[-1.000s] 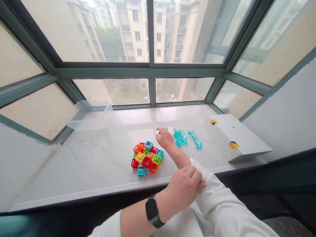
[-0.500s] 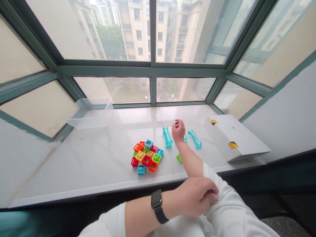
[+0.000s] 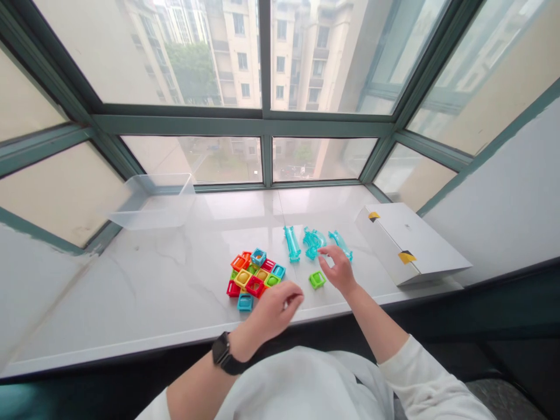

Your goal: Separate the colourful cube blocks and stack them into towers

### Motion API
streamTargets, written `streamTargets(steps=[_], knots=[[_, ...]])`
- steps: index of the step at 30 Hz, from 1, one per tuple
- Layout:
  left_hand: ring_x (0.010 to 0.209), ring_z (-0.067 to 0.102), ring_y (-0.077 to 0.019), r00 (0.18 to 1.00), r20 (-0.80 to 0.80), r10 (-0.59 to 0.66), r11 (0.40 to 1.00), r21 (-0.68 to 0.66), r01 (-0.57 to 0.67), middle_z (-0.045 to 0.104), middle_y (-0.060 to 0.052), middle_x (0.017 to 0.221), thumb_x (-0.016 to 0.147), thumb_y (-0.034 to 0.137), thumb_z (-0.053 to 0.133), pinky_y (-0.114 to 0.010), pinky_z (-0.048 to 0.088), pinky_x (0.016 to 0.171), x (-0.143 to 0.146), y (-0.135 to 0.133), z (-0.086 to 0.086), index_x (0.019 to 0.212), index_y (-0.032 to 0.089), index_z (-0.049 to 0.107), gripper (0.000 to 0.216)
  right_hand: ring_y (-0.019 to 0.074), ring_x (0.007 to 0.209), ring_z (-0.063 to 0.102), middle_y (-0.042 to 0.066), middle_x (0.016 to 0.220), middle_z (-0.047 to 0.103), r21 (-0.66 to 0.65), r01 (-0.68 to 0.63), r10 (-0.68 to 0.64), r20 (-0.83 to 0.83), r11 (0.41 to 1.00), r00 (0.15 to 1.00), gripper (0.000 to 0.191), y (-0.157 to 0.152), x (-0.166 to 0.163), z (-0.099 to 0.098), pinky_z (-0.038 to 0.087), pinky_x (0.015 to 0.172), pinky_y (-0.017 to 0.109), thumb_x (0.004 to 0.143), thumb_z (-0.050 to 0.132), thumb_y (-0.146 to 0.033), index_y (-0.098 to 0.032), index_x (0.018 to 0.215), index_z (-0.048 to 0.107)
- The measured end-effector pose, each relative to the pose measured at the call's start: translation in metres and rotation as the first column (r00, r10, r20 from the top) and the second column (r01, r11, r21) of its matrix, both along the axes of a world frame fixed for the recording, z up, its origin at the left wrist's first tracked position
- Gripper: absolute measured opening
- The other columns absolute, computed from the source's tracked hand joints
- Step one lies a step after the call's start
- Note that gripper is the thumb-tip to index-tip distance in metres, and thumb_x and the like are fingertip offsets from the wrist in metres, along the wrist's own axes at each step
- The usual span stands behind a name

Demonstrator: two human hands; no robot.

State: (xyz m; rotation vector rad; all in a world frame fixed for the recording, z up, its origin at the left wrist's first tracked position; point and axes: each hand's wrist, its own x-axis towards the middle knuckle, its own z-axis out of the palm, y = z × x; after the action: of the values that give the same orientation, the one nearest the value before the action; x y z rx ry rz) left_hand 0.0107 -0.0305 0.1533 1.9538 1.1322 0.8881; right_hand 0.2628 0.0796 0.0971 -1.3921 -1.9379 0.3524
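Observation:
My left hand point(image 3: 276, 308), with a black watch on its wrist, is above the front edge of the white ledge, beside the pile of coloured plastic blocks point(image 3: 254, 286). Its fingers are loosely curled with nothing visible in them, and it hides the pile's right front part. My right hand point(image 3: 340, 270) is open, thumb and fingers apart and empty. Left of it lies a single green block point(image 3: 317, 279). Just beyond its fingertips are clear turquoise track pieces: a straight one point(image 3: 292, 244), a curved cluster point(image 3: 313, 242) and another long one point(image 3: 341, 245), partly behind my hand.
A clear plastic bin point(image 3: 153, 204) stands at the back left of the marble-look ledge point(image 3: 175, 280). On the right is a white box point(image 3: 413, 239) with yellow-and-black tabs. Windows point(image 3: 266, 125) close off the back, and the ledge's front edge runs close to my body.
My left hand has let go of the right sleeve and moved left, towards the blocks. My right hand has drawn back towards me, uncovering the turquoise cluster and green block, and its fingers have opened.

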Motion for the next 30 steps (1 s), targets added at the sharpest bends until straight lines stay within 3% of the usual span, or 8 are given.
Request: streamTargets(steps=[2, 5, 9, 15, 20, 25, 30], knots=[[0.07, 0.061, -0.0162, 0.974, 0.039, 0.221, 0.975, -0.026, -0.22, 0.07, -0.003, 0.081, 0.102, 0.037, 0.055, -0.028, 0.05, 0.068, -0.042, 0.002, -0.01, 0.092, 0.02, 0.069, 0.024, 0.03, 0.128, 0.061, 0.011, 0.129, 0.067, -0.121, -0.077, 0.087, 0.083, 0.99, 0.993, 0.031, -0.018, 0.017, -0.021, 0.048, 0.114, 0.048, 0.095, 0.061, -0.034, -0.025, 0.124, 0.071], [0.068, 0.062, -0.0169, 0.866, 0.062, 0.496, 0.868, -0.055, -0.494, 0.07, 0.0, 0.078, 0.1, 0.048, 0.057, -0.028, 0.051, 0.067, -0.093, -0.005, -0.022, 0.093, 0.021, 0.069, 0.03, 0.0294, 0.136, 0.058, 0.011, 0.14, 0.062, -0.24, -0.153, 0.181, 0.102, 0.959, 0.978, 0.043, -0.034, 0.027, -0.049, 0.045, 0.119, 0.047, 0.089, 0.069, -0.031, -0.028, 0.133, 0.068], [0.073, 0.065, -0.018, 0.777, 0.016, 0.629, 0.777, -0.057, -0.627, 0.072, 0.001, 0.08, 0.097, 0.053, 0.06, -0.028, 0.053, 0.072, -0.127, -0.021, -0.028, 0.092, 0.021, 0.07, 0.034, 0.0256, 0.128, 0.064, 0.01, 0.133, 0.065, -0.231, -0.157, 0.176, 0.065, 0.96, 0.982, 0.031, -0.031, 0.02, -0.069, 0.048, 0.116, 0.043, 0.094, 0.065, -0.027, -0.027, 0.125, 0.071], [0.077, 0.068, -0.0185, 0.76, -0.015, 0.65, 0.759, -0.027, -0.65, 0.075, -0.001, 0.087, 0.098, 0.052, 0.059, -0.029, 0.056, 0.075, -0.129, -0.024, -0.043, 0.095, 0.022, 0.071, 0.033, 0.0257, 0.124, 0.064, 0.01, 0.129, 0.064, -0.168, -0.129, 0.144, 0.086, 0.977, 0.986, 0.03, -0.014, -0.011, -0.078, 0.051, 0.113, 0.044, 0.094, 0.067, -0.026, -0.025, 0.124, 0.072], [0.092, 0.069, -0.0229, 0.773, -0.051, 0.632, 0.77, 0.16, -0.618, 0.073, -0.005, 0.101, 0.099, 0.046, 0.06, -0.036, 0.059, 0.081, -0.124, -0.01, -0.056, 0.109, 0.023, 0.068, 0.027, 0.0304, 0.12, 0.064, 0.012, 0.125, 0.065, -0.097, -0.114, 0.124, 0.108, 0.989, 0.986, 0.03, -0.01, -0.022, -0.082, 0.053, 0.11, 0.05, 0.094, 0.067, -0.027, -0.024, 0.124, 0.072], [0.115, 0.067, -0.0288, 0.813, -0.134, 0.567, 0.805, 0.3, -0.512, 0.069, -0.011, 0.12, 0.1, 0.038, 0.061, -0.049, 0.056, 0.104, -0.119, -0.001, -0.064, 0.12, 0.024, 0.064, 0.026, 0.0338, 0.121, 0.062, 0.013, 0.126, 0.067, 0.034, -0.097, 0.094, 0.088, 0.995, 0.992, 0.026, -0.018, -0.028, -0.062, 0.051, 0.109, 0.055, 0.096, 0.068, -0.029, -0.025, 0.12, 0.073], [0.131, 0.062, -0.03, 0.843, -0.223, 0.49, 0.857, 0.302, -0.418, 0.065, -0.012, 0.14, 0.101, 0.033, 0.06, -0.052, 0.053, 0.114, -0.114, -0.001, -0.082, 0.132, 0.025, 0.064, 0.032, 0.0299, 0.119, 0.063, 0.011, 0.123, 0.069, 0.026, -0.283, 0.283, 0.001, 0.959, 0.959, 0.03, -0.034, -0.073, -0.039, 0.052, 0.107, 0.049, 0.097, 0.068, -0.028, -0.026, 0.127, 0.069]])
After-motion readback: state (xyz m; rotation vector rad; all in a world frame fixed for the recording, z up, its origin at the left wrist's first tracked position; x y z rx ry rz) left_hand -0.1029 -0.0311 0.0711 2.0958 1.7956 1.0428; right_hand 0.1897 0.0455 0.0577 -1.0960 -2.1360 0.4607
